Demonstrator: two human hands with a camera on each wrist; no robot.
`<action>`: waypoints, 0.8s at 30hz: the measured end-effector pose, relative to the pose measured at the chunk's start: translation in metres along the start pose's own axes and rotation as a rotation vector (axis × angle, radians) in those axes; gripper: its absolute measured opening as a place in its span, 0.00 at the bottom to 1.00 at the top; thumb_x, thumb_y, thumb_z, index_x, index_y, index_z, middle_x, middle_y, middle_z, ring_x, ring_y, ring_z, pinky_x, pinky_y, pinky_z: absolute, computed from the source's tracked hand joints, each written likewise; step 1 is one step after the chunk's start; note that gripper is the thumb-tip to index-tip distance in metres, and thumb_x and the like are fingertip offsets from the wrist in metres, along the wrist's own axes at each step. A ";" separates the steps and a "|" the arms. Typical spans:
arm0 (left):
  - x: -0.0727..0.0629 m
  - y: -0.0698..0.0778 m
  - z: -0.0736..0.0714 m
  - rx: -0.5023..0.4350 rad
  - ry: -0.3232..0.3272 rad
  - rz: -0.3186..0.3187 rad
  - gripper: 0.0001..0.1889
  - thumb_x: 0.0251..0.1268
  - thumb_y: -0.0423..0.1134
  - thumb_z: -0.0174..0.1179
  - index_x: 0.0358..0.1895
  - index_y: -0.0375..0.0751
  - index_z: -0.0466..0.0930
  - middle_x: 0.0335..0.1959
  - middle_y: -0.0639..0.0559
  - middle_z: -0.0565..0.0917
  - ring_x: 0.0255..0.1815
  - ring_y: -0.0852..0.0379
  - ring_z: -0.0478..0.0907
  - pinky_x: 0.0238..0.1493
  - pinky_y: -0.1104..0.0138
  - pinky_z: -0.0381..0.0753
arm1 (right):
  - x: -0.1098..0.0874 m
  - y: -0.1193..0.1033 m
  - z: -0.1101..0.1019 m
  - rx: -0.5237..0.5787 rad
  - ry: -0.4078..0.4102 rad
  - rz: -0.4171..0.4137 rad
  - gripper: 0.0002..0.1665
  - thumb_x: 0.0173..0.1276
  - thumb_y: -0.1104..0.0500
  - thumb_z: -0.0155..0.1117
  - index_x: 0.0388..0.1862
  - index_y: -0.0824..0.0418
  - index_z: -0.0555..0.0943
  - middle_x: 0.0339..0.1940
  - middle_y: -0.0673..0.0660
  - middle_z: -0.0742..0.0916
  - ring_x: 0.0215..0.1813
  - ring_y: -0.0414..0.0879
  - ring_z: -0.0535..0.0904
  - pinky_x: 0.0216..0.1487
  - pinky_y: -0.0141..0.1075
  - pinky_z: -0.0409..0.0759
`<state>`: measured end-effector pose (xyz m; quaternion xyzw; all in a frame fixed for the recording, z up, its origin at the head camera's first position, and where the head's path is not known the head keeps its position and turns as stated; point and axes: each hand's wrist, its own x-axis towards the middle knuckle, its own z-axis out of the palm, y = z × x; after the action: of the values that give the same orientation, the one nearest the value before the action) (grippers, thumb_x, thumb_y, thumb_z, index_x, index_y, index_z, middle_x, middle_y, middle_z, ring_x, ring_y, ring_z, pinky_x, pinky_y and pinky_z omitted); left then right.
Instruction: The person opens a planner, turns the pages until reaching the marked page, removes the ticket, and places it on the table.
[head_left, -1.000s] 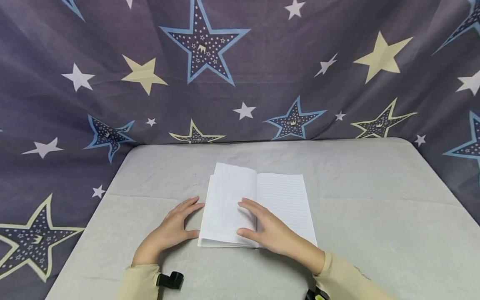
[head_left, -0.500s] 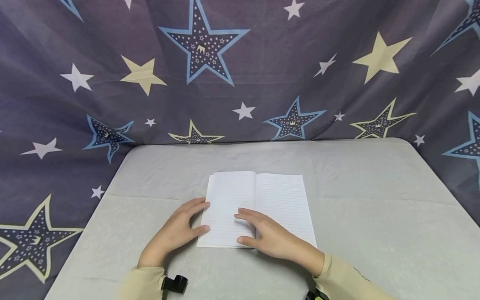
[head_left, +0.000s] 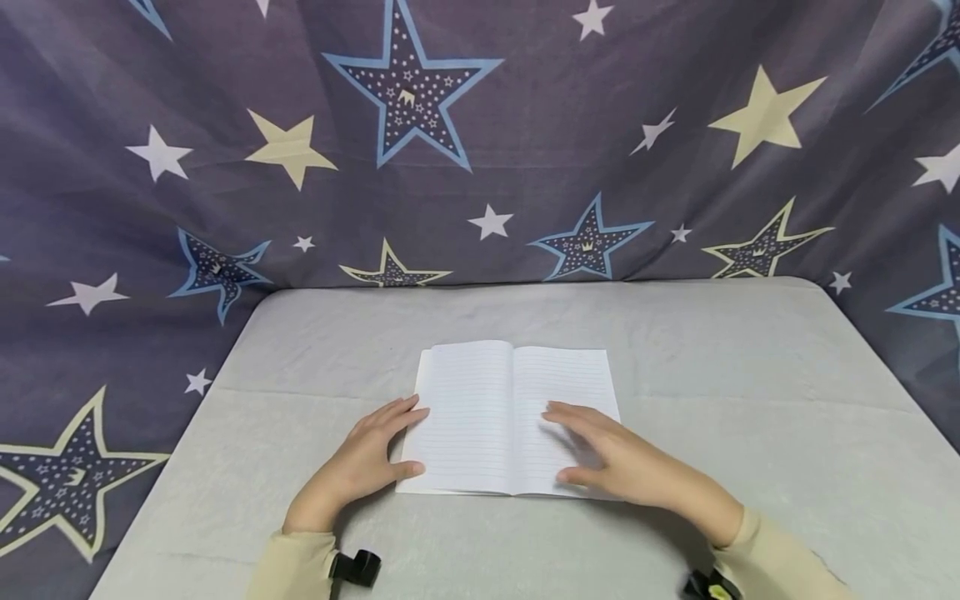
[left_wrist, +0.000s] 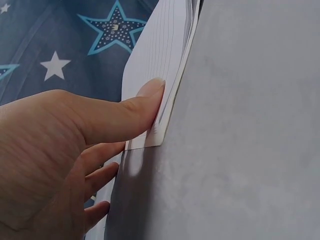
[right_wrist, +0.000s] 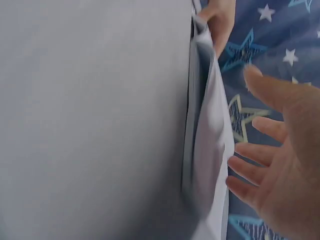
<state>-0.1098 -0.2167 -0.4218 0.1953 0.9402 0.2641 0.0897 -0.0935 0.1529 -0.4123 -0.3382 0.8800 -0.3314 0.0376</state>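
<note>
An open notebook [head_left: 471, 421] with white lined pages lies on the grey-covered table. At its left edge, my left hand [head_left: 360, 462] rests with fingers spread, thumb and fingertips on the margin of the left page. The left wrist view shows the thumb [left_wrist: 145, 100] lying on the page near the lower corner, with page edges stacked below it. Over the right page hovers my right hand [head_left: 626, 458], its fingers extended and apart and holding nothing. In the right wrist view, the right hand [right_wrist: 280, 160] stands beside the blurred notebook [right_wrist: 212, 130].
A grey cloth [head_left: 750, 400] covers the table around the notebook. Behind and beside it hangs a dark curtain [head_left: 525, 108] printed with stars. Each wrist wears a black strap, such as the left strap [head_left: 356, 568].
A page that stood partly lifted has come down flat on the left side. My right hand has moved right, from the left page to over the right one. My left hand has shifted slightly right onto the margin.
</note>
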 end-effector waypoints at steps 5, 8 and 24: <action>0.001 -0.001 0.000 -0.004 0.002 0.008 0.38 0.56 0.45 0.73 0.71 0.41 0.70 0.75 0.42 0.63 0.76 0.36 0.55 0.71 0.38 0.53 | -0.020 0.019 -0.015 -0.031 -0.015 0.031 0.52 0.53 0.49 0.79 0.72 0.66 0.67 0.72 0.67 0.71 0.72 0.64 0.64 0.69 0.61 0.62; 0.001 -0.001 0.000 -0.005 0.000 0.011 0.38 0.56 0.45 0.73 0.71 0.41 0.70 0.75 0.42 0.63 0.76 0.36 0.55 0.71 0.38 0.53 | -0.029 0.027 -0.022 -0.057 -0.036 0.063 0.56 0.47 0.51 0.82 0.73 0.64 0.67 0.74 0.68 0.68 0.73 0.67 0.61 0.69 0.64 0.61; 0.000 -0.002 0.001 -0.004 0.006 0.016 0.38 0.56 0.45 0.73 0.71 0.42 0.70 0.75 0.42 0.64 0.76 0.36 0.55 0.71 0.38 0.53 | -0.039 0.040 -0.020 -0.208 0.013 0.039 0.44 0.47 0.41 0.80 0.63 0.57 0.81 0.72 0.64 0.72 0.71 0.66 0.66 0.63 0.64 0.68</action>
<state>-0.1101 -0.2174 -0.4234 0.2021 0.9384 0.2670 0.0853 -0.0921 0.2100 -0.4273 -0.3209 0.9163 -0.2397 0.0030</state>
